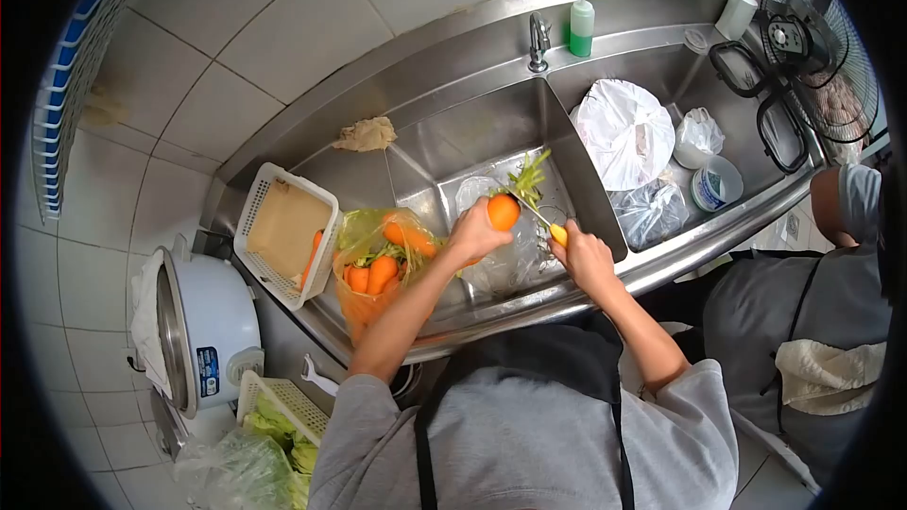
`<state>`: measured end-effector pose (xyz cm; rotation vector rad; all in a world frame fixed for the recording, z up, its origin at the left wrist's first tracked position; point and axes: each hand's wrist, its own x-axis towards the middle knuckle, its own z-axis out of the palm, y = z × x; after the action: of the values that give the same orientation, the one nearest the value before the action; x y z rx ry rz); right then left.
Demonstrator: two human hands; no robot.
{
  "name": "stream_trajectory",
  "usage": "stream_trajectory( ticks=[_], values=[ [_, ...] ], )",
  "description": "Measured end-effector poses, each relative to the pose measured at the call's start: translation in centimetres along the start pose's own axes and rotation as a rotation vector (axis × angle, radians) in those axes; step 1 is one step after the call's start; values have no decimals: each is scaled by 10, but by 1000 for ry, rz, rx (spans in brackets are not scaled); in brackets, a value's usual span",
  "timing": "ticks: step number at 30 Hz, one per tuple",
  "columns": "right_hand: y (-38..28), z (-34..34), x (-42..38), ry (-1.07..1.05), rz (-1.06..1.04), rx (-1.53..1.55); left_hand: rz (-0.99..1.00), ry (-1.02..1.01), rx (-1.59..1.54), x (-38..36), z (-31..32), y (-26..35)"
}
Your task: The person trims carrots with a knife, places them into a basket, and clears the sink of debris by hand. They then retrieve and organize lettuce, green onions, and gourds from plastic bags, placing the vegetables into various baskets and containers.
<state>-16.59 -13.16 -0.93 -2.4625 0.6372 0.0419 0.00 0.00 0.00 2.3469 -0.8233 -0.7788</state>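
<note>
Over the sink basin (453, 137), my left hand (475, 236) is closed around a carrot (504, 212) with its thick end facing right. My right hand (588, 260) grips the yellow handle of a knife (557, 232), whose blade points up and left to the carrot's top. Green carrot leaves (529, 179) show just beyond the blade. Below the hands, a clear plastic bag (501, 269) lies in the basin. Left of my left hand, an orange plastic bag (354, 307) stands open with several carrots (383, 274) inside.
A white basket (248, 246) with a carrot in it sits left of the bag. White plastic bags (624, 132) and a tub (716, 183) fill the right basin. The faucet (538, 42) and a green soap bottle (581, 28) stand behind. Another person (794, 321) is close on the right.
</note>
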Motion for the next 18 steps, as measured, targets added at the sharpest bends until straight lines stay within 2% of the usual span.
stream_trajectory(
  ticks=[2,3,5,6,7,8,11,13,14,16,18],
  values=[
    [2,11,16,105,-67,-57,-105,85,83,-3,2,5],
    [14,21,43,120,-73,-59,-94,95,86,1,4,20],
    [46,55,72,-166,-257,-333,325,125,-79,-11,23,44],
    [46,69,51,-56,-169,-173,310,177,-113,-27,18,39],
    [29,56,45,32,-25,-91,366,280,-164,-14,7,49],
    [30,35,58,69,24,-90,377,327,-136,-10,-7,43],
    [33,19,39,41,117,42,246,417,-394,-37,-57,19],
    [50,23,44,43,112,58,304,542,-725,-65,-106,-13],
    [52,22,43,26,109,45,180,634,-673,-78,-133,-34],
    [45,18,34,-2,104,24,78,695,-660,-109,-184,-67],
    [38,16,28,-43,124,-15,107,838,-341,-123,-217,-120]
  ],
)
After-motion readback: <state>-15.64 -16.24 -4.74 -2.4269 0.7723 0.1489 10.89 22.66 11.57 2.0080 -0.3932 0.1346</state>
